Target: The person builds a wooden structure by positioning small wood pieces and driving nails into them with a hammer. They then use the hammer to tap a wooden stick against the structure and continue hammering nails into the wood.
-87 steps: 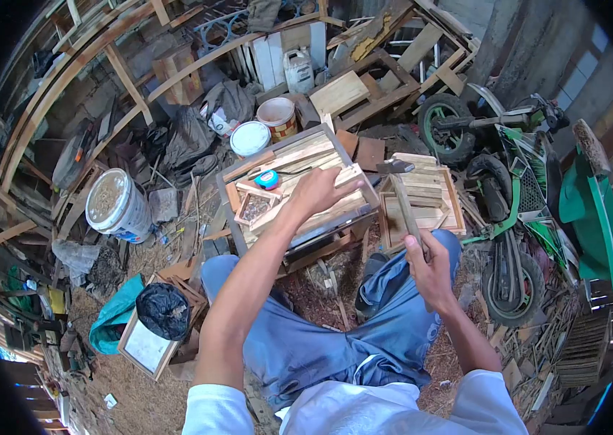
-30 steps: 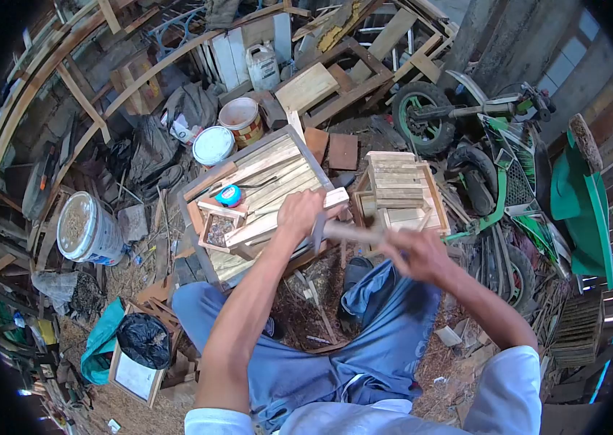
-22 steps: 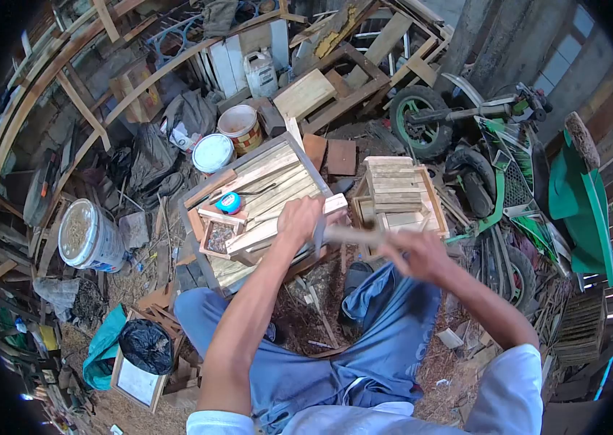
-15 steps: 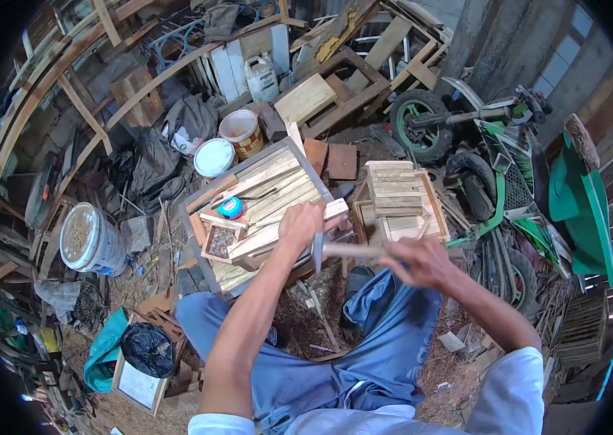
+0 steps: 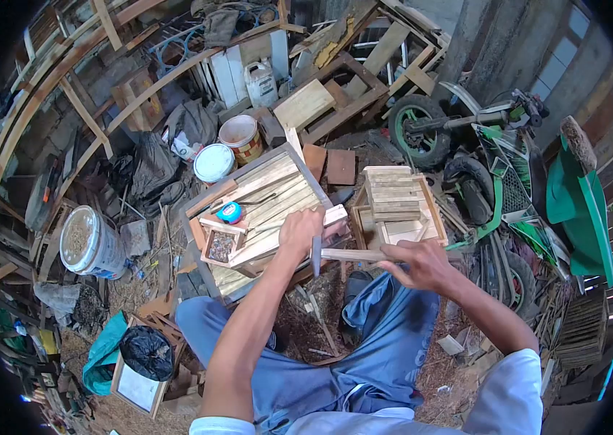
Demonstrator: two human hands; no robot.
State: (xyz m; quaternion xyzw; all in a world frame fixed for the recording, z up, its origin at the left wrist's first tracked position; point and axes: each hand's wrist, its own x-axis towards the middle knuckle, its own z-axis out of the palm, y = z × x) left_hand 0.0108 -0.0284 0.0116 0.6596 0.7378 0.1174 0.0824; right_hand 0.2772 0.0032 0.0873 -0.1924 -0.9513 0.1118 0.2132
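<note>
"Where's the hammer (image 5: 316, 256)?"

"Its handle is gripped in the right hand (image 5: 422, 262), running leftward; the head sits just beside the left wrist."

"And the left hand (image 5: 301, 230)?"

"Closed over a wooden strip (image 5: 335, 215), slanting lengthwise towards the table's (image 5: 309, 175) right corner."

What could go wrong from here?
The hammer has its head right beside the left hand; a stray swing might hit it.
The wooden piece is gripped near the bench edge and may shift if struck.
The small open box could spill its bits if jolted.
</note>
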